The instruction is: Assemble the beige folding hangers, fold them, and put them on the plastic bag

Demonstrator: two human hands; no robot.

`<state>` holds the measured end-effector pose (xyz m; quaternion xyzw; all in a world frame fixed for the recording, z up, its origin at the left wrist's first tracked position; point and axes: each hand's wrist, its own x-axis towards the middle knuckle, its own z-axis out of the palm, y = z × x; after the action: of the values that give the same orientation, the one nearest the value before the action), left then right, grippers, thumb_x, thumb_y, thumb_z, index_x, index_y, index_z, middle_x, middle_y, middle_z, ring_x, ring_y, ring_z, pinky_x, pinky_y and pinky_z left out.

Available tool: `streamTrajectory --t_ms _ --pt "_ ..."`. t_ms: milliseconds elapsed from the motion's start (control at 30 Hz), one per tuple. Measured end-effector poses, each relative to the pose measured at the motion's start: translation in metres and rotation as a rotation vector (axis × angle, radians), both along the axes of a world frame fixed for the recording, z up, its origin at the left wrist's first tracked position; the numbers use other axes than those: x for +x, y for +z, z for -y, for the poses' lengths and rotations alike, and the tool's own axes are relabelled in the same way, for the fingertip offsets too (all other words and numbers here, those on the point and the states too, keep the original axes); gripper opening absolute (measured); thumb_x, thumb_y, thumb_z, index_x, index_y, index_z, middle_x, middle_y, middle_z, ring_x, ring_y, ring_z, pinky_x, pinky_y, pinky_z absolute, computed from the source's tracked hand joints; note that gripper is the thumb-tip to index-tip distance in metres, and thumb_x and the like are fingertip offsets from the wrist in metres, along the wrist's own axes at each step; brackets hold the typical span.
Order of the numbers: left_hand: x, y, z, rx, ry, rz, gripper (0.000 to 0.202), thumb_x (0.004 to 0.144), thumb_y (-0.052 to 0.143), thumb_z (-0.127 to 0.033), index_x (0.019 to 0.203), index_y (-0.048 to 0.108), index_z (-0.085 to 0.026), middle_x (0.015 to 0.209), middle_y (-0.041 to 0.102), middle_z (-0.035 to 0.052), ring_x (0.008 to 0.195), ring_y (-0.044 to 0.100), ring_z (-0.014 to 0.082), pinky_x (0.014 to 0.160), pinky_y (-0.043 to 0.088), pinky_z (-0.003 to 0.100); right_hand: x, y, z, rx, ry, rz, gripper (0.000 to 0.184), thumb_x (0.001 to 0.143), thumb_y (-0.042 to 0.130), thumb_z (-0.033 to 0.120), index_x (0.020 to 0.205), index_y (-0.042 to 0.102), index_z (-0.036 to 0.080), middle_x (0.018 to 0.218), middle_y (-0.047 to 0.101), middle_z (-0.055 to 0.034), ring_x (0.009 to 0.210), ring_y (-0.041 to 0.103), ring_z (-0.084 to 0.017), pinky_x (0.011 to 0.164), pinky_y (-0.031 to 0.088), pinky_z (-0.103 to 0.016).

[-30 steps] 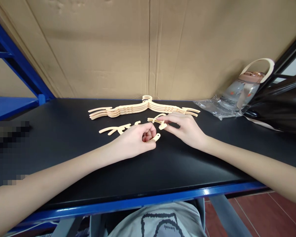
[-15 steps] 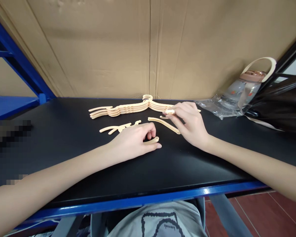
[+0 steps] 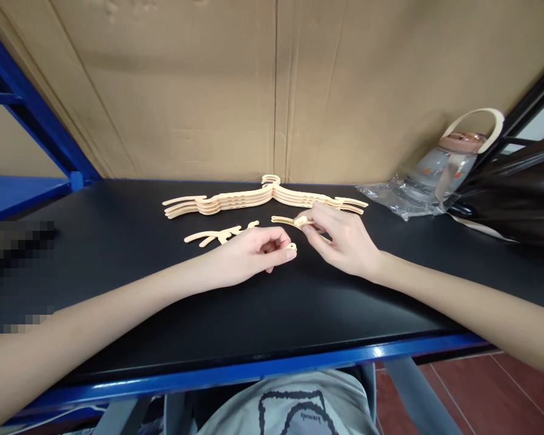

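Note:
My left hand (image 3: 260,251) is closed in a pinch on a beige hanger arm piece; only its rounded end with a hole (image 3: 292,246) shows past the fingertips. Close by on the right, my right hand (image 3: 344,238) pinches another beige hanger piece (image 3: 301,221), mostly covered by the fingers. Under that hand lies a thin curved hanger arm (image 3: 281,220) on the black table. Loose hanger arms (image 3: 206,235) rest beyond my left wrist, partly hidden. Behind both hands, assembled beige hangers (image 3: 254,196) lie stacked with their hooks to the back.
A clear water bottle (image 3: 448,163) with a pinkish lid leans at the back right, beside crumpled clear plastic (image 3: 394,196). Cardboard (image 3: 185,90) walls off the back. The black table (image 3: 236,320) has a blue front edge (image 3: 254,370). A blue frame (image 3: 45,121) stands at left.
My right hand has moved left and toward me with its piece, uncovering the right end of the hanger stack. My left thumb and fingers have closed together around the hanger arm's end.

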<state>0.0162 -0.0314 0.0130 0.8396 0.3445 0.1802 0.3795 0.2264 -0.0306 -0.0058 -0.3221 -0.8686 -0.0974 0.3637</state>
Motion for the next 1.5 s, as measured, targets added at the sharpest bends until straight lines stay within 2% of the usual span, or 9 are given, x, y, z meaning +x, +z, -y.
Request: streamTrajectory --t_ms 167,267,400,667,867,1033,1133,1333,1500 --pt "-0.002 0.008 0.001 -0.212 -0.008 0.131 0.035 0.096 0.038 -0.042 0.07 0.042 -0.019 0.05 0.038 -0.008 0.041 0.032 0.0056 0.039 0.026 0.017 0.0 -0.001 0.001 0.01 0.058 0.069 0.016 0.09 0.046 0.02 0.097 0.059 0.015 0.083 0.063 -0.0052 0.068 0.055 -0.015 0.061 0.042 -0.027" --pt "-0.003 0.012 0.003 -0.32 -0.039 0.166 0.032 0.087 0.059 -0.044 0.074 0.042 -0.02 0.055 0.037 -0.0091 0.044 0.031 0.0045 0.037 0.023 0.014 -0.001 -0.002 0.001 0.024 0.065 0.07 0.017 0.089 0.046 0.02 0.097 0.06 0.015 0.083 0.062 -0.0055 0.068 0.054 -0.015 0.06 0.041 -0.027" --pt "-0.002 0.013 0.003 -0.34 0.035 0.113 0.04 0.07 0.079 -0.035 0.076 0.042 -0.021 0.064 0.042 -0.0085 0.047 0.033 0.0032 0.037 0.026 0.012 0.0 -0.001 -0.001 0.01 0.043 0.021 0.015 0.089 0.045 0.016 0.094 0.06 0.015 0.082 0.062 -0.0042 0.065 0.051 -0.013 0.059 0.04 -0.025" --pt "-0.006 0.012 -0.003 -0.649 0.209 0.157 0.032 0.076 0.075 -0.035 0.081 0.047 -0.019 0.06 0.034 -0.0091 0.043 0.023 0.0011 0.035 0.013 0.012 0.0 0.0 -0.001 -0.017 0.043 0.035 0.015 0.091 0.044 0.018 0.091 0.059 0.016 0.081 0.062 -0.0038 0.065 0.052 -0.013 0.058 0.038 -0.025" --pt "-0.005 0.01 -0.004 -0.68 0.194 0.127 0.039 0.075 0.075 -0.04 0.069 0.043 -0.018 0.055 0.03 -0.0093 0.041 0.018 0.0011 0.034 0.011 0.012 0.0 0.001 0.002 -0.028 0.043 0.097 0.021 0.095 0.038 0.018 0.089 0.058 0.016 0.074 0.054 -0.0009 0.06 0.045 -0.011 0.056 0.034 -0.025" --pt "-0.003 0.011 -0.006 -0.822 0.268 0.178 0.041 0.091 0.049 -0.046 0.065 0.042 -0.016 0.058 0.036 -0.0057 0.039 0.015 0.0002 0.032 0.007 0.012 0.0 0.001 0.0 -0.054 0.026 0.112 0.02 0.095 0.038 0.017 0.087 0.056 0.016 0.074 0.053 -0.0005 0.06 0.045 -0.011 0.056 0.032 -0.025" --pt "-0.003 0.011 -0.008 -0.922 0.297 0.233 0.04 0.096 0.034 -0.038 0.065 0.043 -0.015 0.057 0.036 -0.0049 0.038 0.013 0.0004 0.031 0.007 0.012 0.0 0.001 -0.001 -0.07 0.031 0.108 0.019 0.095 0.039 0.017 0.089 0.057 0.016 0.074 0.053 -0.0005 0.061 0.046 -0.011 0.057 0.032 -0.025" --pt "-0.002 0.01 -0.005 -0.93 0.328 0.318 0.028 0.094 0.043 -0.032 0.072 0.045 -0.015 0.064 0.046 -0.0015 0.042 0.029 0.0022 0.033 0.016 0.011 0.0 0.001 0.001 -0.088 0.028 0.124 0.017 0.094 0.039 0.016 0.088 0.055 0.017 0.074 0.054 -0.0003 0.06 0.046 -0.011 0.057 0.032 -0.024" --pt "-0.001 0.01 -0.002 -0.806 0.224 0.244 0.037 0.093 0.049 -0.038 0.064 0.042 -0.015 0.057 0.036 -0.0054 0.041 0.02 0.0019 0.035 0.014 0.012 -0.001 0.001 -0.001 -0.154 0.005 0.139 0.015 0.094 0.038 0.017 0.087 0.051 0.019 0.073 0.055 -0.0002 0.061 0.048 -0.012 0.058 0.034 -0.024"
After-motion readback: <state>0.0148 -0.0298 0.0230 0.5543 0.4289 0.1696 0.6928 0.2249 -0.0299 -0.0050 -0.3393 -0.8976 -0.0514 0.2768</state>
